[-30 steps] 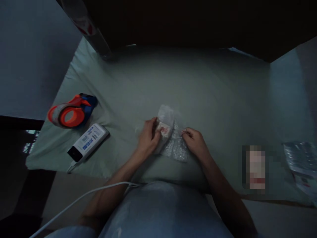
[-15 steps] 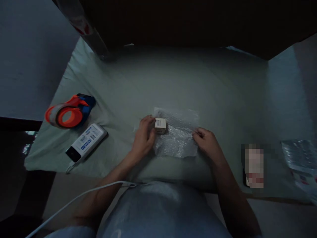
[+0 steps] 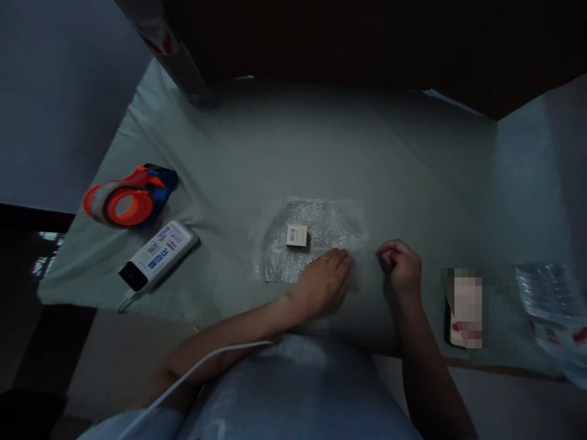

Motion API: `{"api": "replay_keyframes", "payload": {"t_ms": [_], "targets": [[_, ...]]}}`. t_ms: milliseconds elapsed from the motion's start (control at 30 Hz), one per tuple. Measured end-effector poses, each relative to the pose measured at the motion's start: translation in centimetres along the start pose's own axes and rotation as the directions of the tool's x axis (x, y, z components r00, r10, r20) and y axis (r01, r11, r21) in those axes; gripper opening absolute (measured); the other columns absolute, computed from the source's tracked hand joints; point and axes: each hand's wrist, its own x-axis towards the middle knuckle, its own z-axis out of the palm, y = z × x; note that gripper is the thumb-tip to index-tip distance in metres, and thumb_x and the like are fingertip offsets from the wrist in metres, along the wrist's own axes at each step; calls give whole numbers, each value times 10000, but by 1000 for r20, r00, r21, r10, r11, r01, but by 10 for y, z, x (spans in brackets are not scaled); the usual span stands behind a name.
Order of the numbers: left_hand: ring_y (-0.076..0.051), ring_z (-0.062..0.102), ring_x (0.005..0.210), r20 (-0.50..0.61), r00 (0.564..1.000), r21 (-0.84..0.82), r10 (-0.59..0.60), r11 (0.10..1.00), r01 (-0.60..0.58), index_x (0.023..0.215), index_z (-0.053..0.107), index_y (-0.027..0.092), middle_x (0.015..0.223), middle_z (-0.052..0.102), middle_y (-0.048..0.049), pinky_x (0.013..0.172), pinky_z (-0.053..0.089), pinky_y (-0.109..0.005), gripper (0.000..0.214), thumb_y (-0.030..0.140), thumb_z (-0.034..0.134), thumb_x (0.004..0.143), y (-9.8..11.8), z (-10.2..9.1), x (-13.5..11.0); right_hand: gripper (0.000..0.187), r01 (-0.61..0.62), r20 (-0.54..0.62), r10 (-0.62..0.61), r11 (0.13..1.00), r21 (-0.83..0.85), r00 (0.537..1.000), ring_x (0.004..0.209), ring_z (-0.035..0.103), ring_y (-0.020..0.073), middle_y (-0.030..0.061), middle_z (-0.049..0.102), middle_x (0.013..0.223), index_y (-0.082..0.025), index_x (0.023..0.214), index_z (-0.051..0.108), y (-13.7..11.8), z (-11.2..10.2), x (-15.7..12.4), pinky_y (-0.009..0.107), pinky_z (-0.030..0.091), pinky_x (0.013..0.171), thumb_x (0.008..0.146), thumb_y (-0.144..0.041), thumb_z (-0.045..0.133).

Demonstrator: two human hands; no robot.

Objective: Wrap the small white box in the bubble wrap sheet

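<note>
White cable [image 3: 238, 347] crosses the lap of the person in grey-blue clothing [image 3: 298, 388], closest to me as I watch down the head feed with twelve o'clock pointing away from the body. At four o'clock from the box, by the near edge of the desk [image 3: 343, 146], I see a pixelated phone-like object [image 3: 468, 311], with a clear plastic packet [image 3: 543, 293] at three o'clock from it. Next comes the left hand [image 3: 326, 278], laid across the near right part of the bubble wrap [image 3: 321, 214]; its fingers lie together, slightly blurred, and I cannot tell whether that grip pinches the sheet. At three o'clock from it, the right hand [image 3: 400, 266] curls its fingers just past the sheet's edge, and I cannot tell whether the fingertips meet on anything. One relation matters most to me: the small cream box [image 3: 296, 235] sits on the bubble wrap, near the left hand and at eleven o'clock from it, but well apart from the right hand, between nine and ten. So the left is nearer. The box looks nearly square, with no clear long axis; the sheet runs longer from nine to three. Around nine o'clock lies a white block [image 3: 158, 260], an orange-and-blue tape dispenser [image 3: 149, 198] just beyond. Farthest, a dark panel [image 3: 343, 43] fills twelve.
</note>
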Motion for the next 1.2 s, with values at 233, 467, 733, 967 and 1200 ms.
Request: {"api": "replay_keyframes", "payload": {"t_ms": [233,467,733,967,1200], "targets": [[-358,357,1335,43,998,-29,46,999,-45,1254,498,45,1380,455,-212,1105,306,-501,472,279,564,850,13,24,10,150,-35,-173,74,975,217,982,491,433,99,-56,467,542,-197,757,585,5,-23,-5,229,315,483,647,-260,505],[-227,571,1076,-66,996,-565,-61,825,13,1090,585,177,1086,654,-78,996,428,-403,253,280,579,859,24,29,28,452,-83,57,62,834,546,996,798,594,140,35,613,889,-228,1016,633,-15,14,-28,267,479,719,824,-578,420],[-196,585,1051,-111,983,-737,-145,676,17,956,614,189,1055,656,-47,961,432,-347,163,142,606,800,18,22,29,504,-89,139,9,808,582,990,958,599,169,41,645,1029,-249,1078,646,-26,37,-37,317,467,892,838,-638,433],[-153,566,805,11,943,-783,-333,583,215,764,566,167,817,612,-21,789,455,-288,60,205,582,807,25,21,25,395,-134,69,117,769,625,991,802,623,159,44,656,881,-226,902,677,-20,14,-27,317,505,781,845,-552,460],[-114,560,750,97,856,-873,-508,369,318,761,566,159,756,602,9,737,439,-234,63,198,541,803,24,22,31,342,-34,51,29,994,103,998,734,627,159,24,676,840,-220,1002,636,-14,1,-56,295,506,678,701,-349,732]]}}
